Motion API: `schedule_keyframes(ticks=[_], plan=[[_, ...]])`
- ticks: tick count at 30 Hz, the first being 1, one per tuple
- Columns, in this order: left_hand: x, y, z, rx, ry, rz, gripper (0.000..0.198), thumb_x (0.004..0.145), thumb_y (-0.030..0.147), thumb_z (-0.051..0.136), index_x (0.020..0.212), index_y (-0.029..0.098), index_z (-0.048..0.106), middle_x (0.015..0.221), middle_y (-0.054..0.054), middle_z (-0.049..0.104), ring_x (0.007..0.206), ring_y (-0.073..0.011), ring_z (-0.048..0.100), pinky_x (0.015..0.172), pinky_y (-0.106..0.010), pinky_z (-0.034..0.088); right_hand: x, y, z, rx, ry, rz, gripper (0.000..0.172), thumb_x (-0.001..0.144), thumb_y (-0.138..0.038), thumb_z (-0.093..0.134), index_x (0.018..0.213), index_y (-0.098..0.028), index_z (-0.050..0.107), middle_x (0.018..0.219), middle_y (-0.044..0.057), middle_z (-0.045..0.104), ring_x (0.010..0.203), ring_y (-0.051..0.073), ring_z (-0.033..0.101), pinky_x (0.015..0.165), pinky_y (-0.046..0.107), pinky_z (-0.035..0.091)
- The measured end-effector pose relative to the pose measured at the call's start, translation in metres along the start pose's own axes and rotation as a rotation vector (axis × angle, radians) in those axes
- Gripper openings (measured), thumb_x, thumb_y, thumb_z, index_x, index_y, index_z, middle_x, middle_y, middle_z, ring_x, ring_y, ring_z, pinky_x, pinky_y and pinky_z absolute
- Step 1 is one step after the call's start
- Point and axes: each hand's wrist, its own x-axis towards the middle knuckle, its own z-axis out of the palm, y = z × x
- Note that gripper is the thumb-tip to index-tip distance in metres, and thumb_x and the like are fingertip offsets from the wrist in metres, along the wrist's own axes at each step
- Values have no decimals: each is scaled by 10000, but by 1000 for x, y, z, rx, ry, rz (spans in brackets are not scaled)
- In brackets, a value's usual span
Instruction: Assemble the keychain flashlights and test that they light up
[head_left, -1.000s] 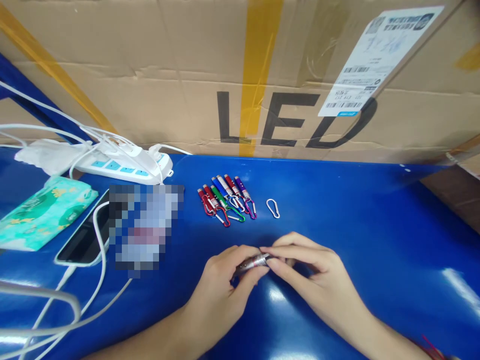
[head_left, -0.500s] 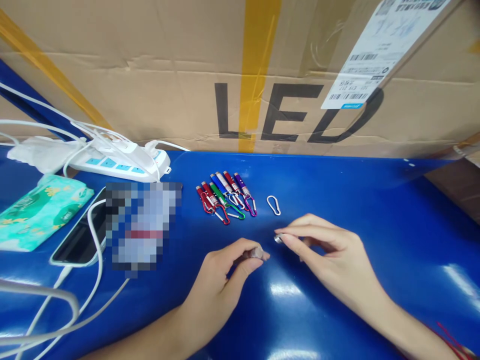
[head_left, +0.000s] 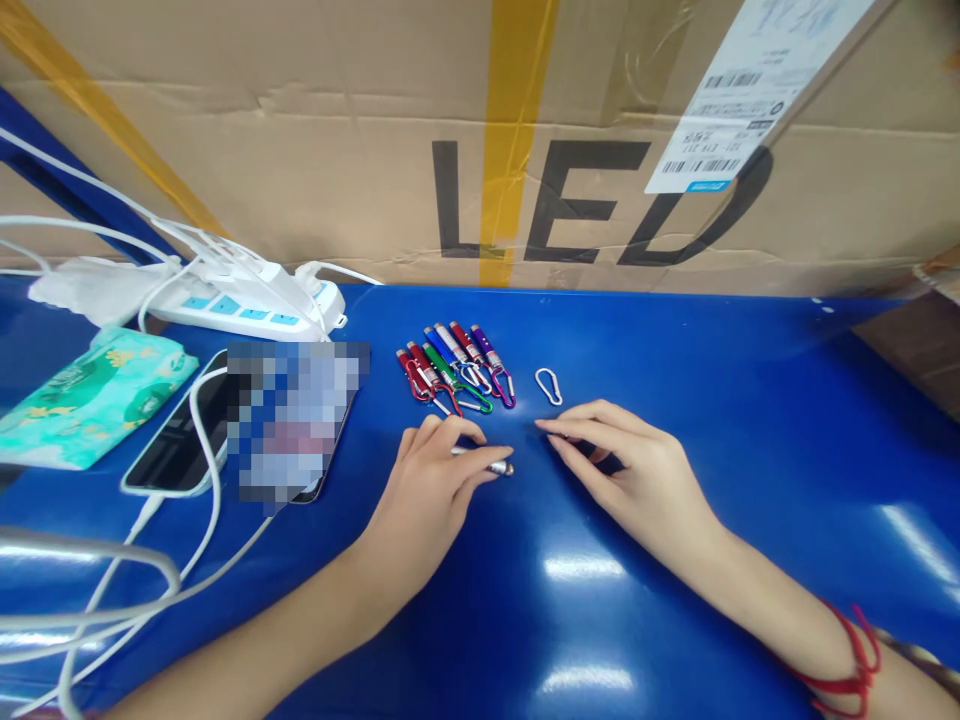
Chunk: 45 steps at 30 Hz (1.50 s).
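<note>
My left hand pinches a small silver keychain flashlight between thumb and fingers, low over the blue table. One end of its tube points right, toward my other hand. My right hand is a little apart from it, thumb and index finger drawn close in a pinch; whatever lies between them is hidden. Just beyond my right fingertips lies a loose silver carabiner. Several keychain flashlights in red, green, blue, silver and purple, with carabiners attached, lie in a group beyond my left hand.
A large cardboard box stands along the back edge of the blue table. On the left are a white power strip, a tissue pack, a phone, a partly blurred device and white cables.
Both hands have moved up the view, toward the carabiner. My left hand has turned over, so the flashlight's tube shows more from the side. The small silver piece at my right fingertips no longer shows.
</note>
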Motion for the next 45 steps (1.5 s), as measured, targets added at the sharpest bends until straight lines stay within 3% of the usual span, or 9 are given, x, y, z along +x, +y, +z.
schedule_keyframes(ticks=[6,11,18,24,38,41,45], plan=[[-3,-6,3,101,45,21,471,863,-71,381,1063,251,660,1021,-31,587,868,-185,457,714,-300,304,0,0,4,4,10,-43,192,853,-117,556,982,-192,677,941,39,625,860,151,569,755,296,488],[1,-3,-3,36,56,-11,355,880,-8,461,1085,222,637,963,-14,635,860,-177,507,734,-307,324,1,-4,2,-19,9,-109,158,860,-183,589,986,-190,684,948,52,616,855,157,543,770,317,453],[7,13,-15,-314,126,-251,185,845,77,589,948,223,634,944,52,690,892,-133,607,806,-262,392,0,-12,2,-77,-128,-220,178,858,-255,607,1016,-238,689,1084,65,606,988,200,526,826,361,386],[4,21,-16,-498,156,-229,191,834,71,589,892,244,643,948,82,693,951,-104,606,858,-216,418,0,-12,3,-62,-110,-202,109,852,-241,610,905,-232,704,1072,59,612,983,203,528,813,358,389],[3,26,-20,-582,100,-310,202,775,72,664,837,264,658,853,102,698,839,-102,632,781,-212,431,3,-8,1,50,-140,-100,26,811,-215,648,824,-230,666,1011,36,619,928,187,544,770,338,397],[3,26,-20,-620,90,-335,228,765,50,664,835,267,653,858,112,696,833,-89,631,787,-195,433,4,-10,-1,40,-96,-155,62,805,-175,657,852,-214,654,925,11,649,860,163,571,741,323,401],[4,28,-19,-596,59,-352,234,730,41,701,810,257,662,820,107,697,817,-99,624,764,-191,437,3,-21,-8,129,97,-171,172,767,-86,678,895,-195,643,827,-2,677,739,130,600,676,295,443]])
